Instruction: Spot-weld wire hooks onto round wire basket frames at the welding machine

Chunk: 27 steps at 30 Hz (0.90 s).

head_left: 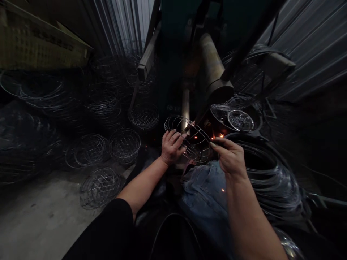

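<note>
A round wire basket frame (189,135) sits tilted under the tip of a welding machine (214,77), with small orange sparks around it. My left hand (171,146) grips the frame's near left side. My right hand (230,153) pinches its right rim between fingers and thumb. Both forearms reach forward over my knee in blue jeans (206,195).
Several finished wire baskets (124,144) lie on the concrete floor at the left. Coils of wire rings (271,180) are stacked at the right, and a tub with round wire pieces (240,120) stands beyond them. Corrugated metal walls close in behind.
</note>
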### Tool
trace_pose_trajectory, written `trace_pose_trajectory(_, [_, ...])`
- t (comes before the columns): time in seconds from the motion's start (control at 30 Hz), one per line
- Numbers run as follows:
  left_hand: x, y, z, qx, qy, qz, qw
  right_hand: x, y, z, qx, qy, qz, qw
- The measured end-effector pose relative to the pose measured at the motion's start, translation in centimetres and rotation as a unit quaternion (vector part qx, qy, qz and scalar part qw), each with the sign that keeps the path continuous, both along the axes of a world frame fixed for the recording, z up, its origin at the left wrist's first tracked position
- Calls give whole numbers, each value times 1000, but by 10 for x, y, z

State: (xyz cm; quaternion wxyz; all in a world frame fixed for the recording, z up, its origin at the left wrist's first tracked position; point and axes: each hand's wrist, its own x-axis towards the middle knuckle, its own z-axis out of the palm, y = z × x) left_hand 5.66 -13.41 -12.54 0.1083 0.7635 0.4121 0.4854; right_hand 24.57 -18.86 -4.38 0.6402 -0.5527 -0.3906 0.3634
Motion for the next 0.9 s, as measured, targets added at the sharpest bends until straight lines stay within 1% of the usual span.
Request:
trace_pose_trajectory(0.17, [-2,2,4,-44,-92,-9,995,-9,18,15,-39,-62,42,996])
trace_pose_trajectory(0.3, [2,8,4,-65,-126,-8,990,-15,36,25,-8,-120,44,992])
trace_pose_trajectory(0.4, [4,11,1,-63,-147,-6,987,-21,43,29,8,-134,51,990])
trace_pose_trajectory(0.47, [4,12,-2,-59,-144,0,988,-25,45,31,10,-135,54,989])
trace_pose_trajectory(0.57, [4,13,-6,-28,-130,-2,991,-25,42,31,-1,-114,47,992])
trace_pose_trajectory(0.63, [4,13,-7,5,-129,-12,992,-18,35,28,-24,-88,50,995])
trace_pose_trajectory(0.7, [4,12,-8,21,-127,-14,992,-6,24,23,-46,-73,54,995])
trace_pose_trajectory(0.8, [5,10,-6,5,-120,-1,993,10,7,13,-75,-69,52,993])
trace_pose_trajectory(0.9, [6,7,-6,-15,-134,-3,991,13,0,9,-72,-62,39,995])
